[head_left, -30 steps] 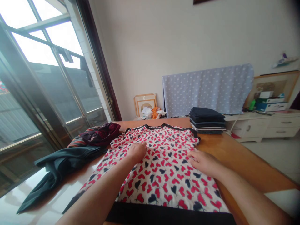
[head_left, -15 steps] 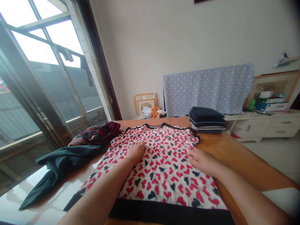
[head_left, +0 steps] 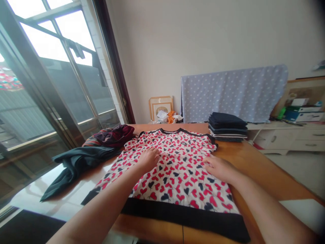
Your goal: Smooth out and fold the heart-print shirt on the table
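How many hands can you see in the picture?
2: the left hand is on the left half of the heart-print shirt, and the right hand is at its right edge.

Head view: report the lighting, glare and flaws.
All in the head view: upper window panes blown out to white, pale reflections on the left of the table, the picture's top right corner darkened, the heart-print shirt slightly soft but its pattern distinguishable.

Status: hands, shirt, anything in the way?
Left hand, right hand on white heart-print fabric shirt, grip unclear. Shirt spread out. Rumpled dark green cloth beside it, on left.
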A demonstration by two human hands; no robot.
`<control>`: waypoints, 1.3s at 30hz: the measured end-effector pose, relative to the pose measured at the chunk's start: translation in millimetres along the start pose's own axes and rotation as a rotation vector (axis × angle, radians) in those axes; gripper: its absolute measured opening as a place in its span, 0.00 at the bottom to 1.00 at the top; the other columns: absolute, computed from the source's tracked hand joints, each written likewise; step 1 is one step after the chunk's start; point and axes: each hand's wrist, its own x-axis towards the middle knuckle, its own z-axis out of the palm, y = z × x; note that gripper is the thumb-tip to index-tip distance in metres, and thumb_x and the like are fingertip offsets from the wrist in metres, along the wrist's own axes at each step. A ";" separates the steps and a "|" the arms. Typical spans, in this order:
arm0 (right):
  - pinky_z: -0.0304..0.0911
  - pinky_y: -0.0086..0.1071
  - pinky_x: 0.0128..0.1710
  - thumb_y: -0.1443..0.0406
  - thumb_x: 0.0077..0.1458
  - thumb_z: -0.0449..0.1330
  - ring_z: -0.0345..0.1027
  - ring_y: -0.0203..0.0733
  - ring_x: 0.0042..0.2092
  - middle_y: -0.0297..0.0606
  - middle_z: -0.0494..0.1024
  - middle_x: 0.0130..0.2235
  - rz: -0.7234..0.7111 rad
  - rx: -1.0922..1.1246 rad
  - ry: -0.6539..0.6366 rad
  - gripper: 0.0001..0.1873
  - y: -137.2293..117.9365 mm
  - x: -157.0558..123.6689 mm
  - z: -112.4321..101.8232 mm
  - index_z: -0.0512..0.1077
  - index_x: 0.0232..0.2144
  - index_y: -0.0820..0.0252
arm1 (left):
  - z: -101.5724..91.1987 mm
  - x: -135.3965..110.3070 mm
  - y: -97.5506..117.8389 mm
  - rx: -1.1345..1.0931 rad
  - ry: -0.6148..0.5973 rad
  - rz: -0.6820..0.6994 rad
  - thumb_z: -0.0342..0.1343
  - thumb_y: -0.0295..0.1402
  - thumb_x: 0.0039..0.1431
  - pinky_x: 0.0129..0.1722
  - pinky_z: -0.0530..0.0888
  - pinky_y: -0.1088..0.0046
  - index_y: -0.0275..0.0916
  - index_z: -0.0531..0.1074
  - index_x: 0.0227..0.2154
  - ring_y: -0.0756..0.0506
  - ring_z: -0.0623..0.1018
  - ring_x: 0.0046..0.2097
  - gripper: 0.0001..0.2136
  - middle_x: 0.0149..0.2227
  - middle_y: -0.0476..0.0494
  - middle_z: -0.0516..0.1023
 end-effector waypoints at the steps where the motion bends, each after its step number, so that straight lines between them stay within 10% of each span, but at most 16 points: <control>1: 0.50 0.29 0.31 0.56 0.58 0.55 0.66 0.38 0.32 0.34 0.75 0.35 -0.007 0.001 0.002 0.11 0.4 -0.2 -0.1 0.75 0.36 0.52 | -1.7 -8.0 -0.4 -0.042 0.006 0.019 0.47 0.41 0.67 0.46 0.70 0.68 0.44 0.73 0.46 0.42 0.75 0.49 0.13 0.49 0.42 0.76; 9: 0.52 0.29 0.30 0.55 0.57 0.56 0.68 0.39 0.33 0.34 0.77 0.36 -0.020 0.004 0.007 0.12 3.0 0.7 2.1 0.76 0.39 0.49 | 3.5 -46.5 -6.9 -0.222 0.021 0.075 0.55 0.43 0.61 0.42 0.71 0.70 0.42 0.75 0.37 0.44 0.75 0.41 0.11 0.40 0.44 0.75; 25: 0.54 0.30 0.32 0.55 0.57 0.57 0.69 0.41 0.35 0.35 0.78 0.39 -0.020 0.029 0.042 0.13 2.1 -2.1 1.3 0.77 0.40 0.49 | -4.6 -55.0 14.6 -0.024 0.146 0.047 0.41 0.37 0.70 0.51 0.67 0.64 0.41 0.70 0.41 0.43 0.72 0.46 0.13 0.45 0.39 0.74; 32: 0.51 0.29 0.29 0.55 0.58 0.55 0.65 0.38 0.30 0.34 0.76 0.34 -0.007 0.017 -0.003 0.13 -0.2 -1.6 -0.7 0.75 0.38 0.51 | -5.7 -45.8 9.9 -0.107 -0.053 -0.147 0.39 0.41 0.71 0.32 0.66 0.72 0.45 0.67 0.40 0.46 0.75 0.34 0.13 0.35 0.47 0.77; 39: 0.51 0.29 0.30 0.55 0.58 0.55 0.64 0.37 0.30 0.34 0.75 0.34 -0.030 0.018 0.023 0.12 0.3 -1.7 -0.2 0.75 0.38 0.52 | -5.7 -48.4 14.0 -0.026 0.000 0.011 0.45 0.38 0.68 0.43 0.69 0.69 0.43 0.71 0.41 0.43 0.75 0.44 0.11 0.42 0.42 0.77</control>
